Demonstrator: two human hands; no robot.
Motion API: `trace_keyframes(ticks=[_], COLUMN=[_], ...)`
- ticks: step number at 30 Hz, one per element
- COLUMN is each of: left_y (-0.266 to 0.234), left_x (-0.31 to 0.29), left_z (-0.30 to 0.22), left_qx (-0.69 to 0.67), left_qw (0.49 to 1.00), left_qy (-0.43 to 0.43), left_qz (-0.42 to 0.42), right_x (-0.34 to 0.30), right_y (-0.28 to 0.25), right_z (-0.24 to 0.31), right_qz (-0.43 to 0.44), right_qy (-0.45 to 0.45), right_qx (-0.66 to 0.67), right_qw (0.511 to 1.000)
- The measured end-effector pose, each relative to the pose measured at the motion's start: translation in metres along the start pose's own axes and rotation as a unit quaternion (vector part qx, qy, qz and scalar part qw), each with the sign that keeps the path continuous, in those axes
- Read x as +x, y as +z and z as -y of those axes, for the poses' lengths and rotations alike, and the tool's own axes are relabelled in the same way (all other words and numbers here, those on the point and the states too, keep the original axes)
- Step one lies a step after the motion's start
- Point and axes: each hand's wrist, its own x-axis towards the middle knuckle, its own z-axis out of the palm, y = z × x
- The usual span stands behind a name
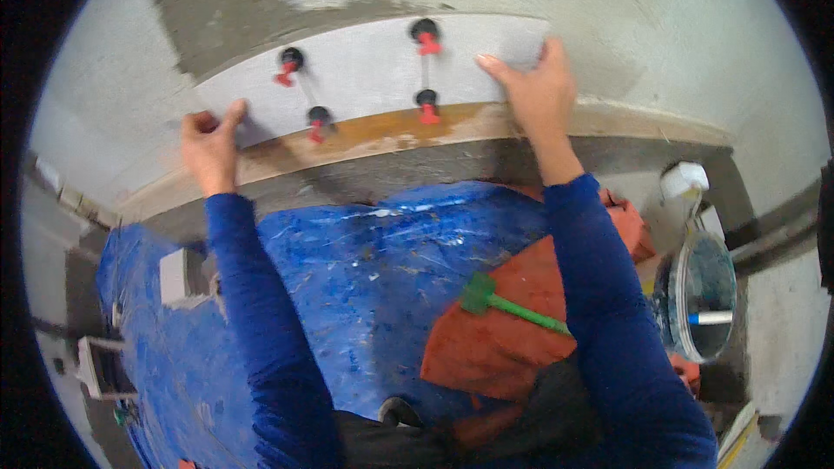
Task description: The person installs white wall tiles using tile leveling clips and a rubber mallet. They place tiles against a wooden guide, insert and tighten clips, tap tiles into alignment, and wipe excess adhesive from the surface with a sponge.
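A row of white tiles point(365, 65) stands against the wall, its lower edge along a tan ledge. Several black round tile levelling clips with red T-shaped handles point(426, 42) sit along the joints between the tiles. My left hand point(211, 146) grips the row's lower left end, thumb against the tile and fingers curled at its side. At the opposite end, my right hand point(540, 91) holds the right tile, its thumb on the front face and its fingers around the outer edge. What the fingertips touch behind the edges is hidden.
Grey mortar point(217, 13) covers part of the wall above the tiles. A blue tarp point(347, 269) lies below, with a green mallet point(512, 306) on a red-orange cloth point(486, 352). A bucket point(680, 295) stands right; a white block point(181, 278) lies left.
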Motion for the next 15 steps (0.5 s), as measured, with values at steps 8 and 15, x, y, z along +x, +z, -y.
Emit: trace_keyframes(ticks=[8, 15], left_y=[-0.002, 0.002], left_x=[-0.016, -0.025], left_z=[-0.007, -0.002], left_qx=[-0.111, -0.195], left_qw=[0.991, 0.971], left_qy=[-0.069, -0.121], left_qz=[-0.032, -0.069], right_x=[0.008, 0.015], right_y=[-0.021, -0.032], right_z=[0.01, -0.003], right_qz=[0.153, 0.146], right_qy=[0.104, 0.101], right_qx=[-0.055, 0.005], right_qw=[0.981, 0.984])
